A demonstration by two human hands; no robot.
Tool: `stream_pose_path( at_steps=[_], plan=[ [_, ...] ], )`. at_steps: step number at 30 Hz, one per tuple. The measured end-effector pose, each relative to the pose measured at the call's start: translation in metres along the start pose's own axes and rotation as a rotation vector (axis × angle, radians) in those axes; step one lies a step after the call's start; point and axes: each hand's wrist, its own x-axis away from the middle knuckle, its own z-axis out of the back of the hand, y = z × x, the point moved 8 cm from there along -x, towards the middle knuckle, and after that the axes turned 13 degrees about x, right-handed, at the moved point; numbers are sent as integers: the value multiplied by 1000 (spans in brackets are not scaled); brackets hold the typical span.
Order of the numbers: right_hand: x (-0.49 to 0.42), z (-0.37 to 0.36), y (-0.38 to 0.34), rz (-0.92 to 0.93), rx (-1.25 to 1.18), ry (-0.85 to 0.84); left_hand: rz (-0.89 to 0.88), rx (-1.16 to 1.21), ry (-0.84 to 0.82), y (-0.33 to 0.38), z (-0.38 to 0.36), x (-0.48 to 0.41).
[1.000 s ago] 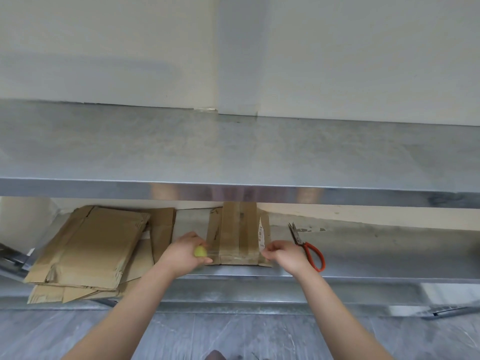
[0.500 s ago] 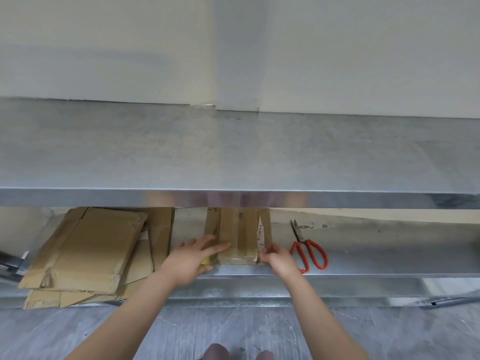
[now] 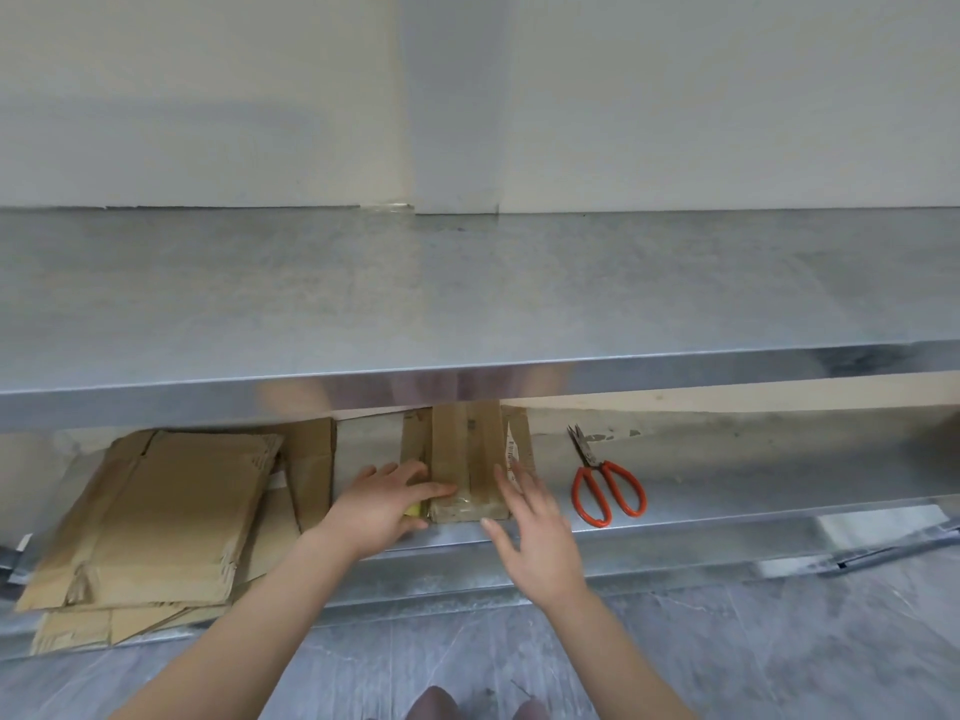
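A flattened, taped cardboard box (image 3: pixel 470 454) with a white label lies on the lower metal shelf (image 3: pixel 727 506), its back part hidden under the upper shelf. My left hand (image 3: pixel 382 504) lies flat on the box's front left corner with fingers stretched out, and a small yellow-green object (image 3: pixel 413 510) peeks out beneath the palm. My right hand (image 3: pixel 535 532) hovers with spread fingers at the box's front right corner, in front of it.
Red-handled scissors (image 3: pixel 605 485) lie to the right of the box. A pile of flattened cardboard (image 3: pixel 150 511) fills the shelf's left end. The broad upper metal shelf (image 3: pixel 467 283) overhangs everything. Below is a grey tiled floor (image 3: pixel 779 641).
My left hand went from gripping the yellow-green object to lying flat on the box. My right hand let go of the box's right corner, opened and drew back.
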Motion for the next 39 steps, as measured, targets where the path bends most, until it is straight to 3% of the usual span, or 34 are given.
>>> stream_pose_path(
  at_steps=[4, 7, 11, 21, 24, 29, 36, 39],
  plan=[
    [-5, -8, -2, -33, 77, -64, 49, 142, 12, -12, 7, 6],
    [-3, -13, -1, -30, 100, -57, 143, 391, -19, -30, 8, 15],
    [0, -14, -3, -11, 40, -23, 144, 574, -21, -38, 8, 22],
    [-1, -15, -5, 26, 339, -111, 142, 93, 181, -43, 2, 22],
    [-2, -18, -5, 13, 395, -154, 137, 106, 180, -43, -2, 20],
    [6, -7, 7, 10, 251, -154, 137, 146, 186, -43, -2, 19],
    [21, 29, 115, -378, 289, 42, 165, 138, 205, -37, -1, 23],
    [17, 26, 141, -473, 341, -29, 193, 164, 185, -37, -2, 27]
  ],
)
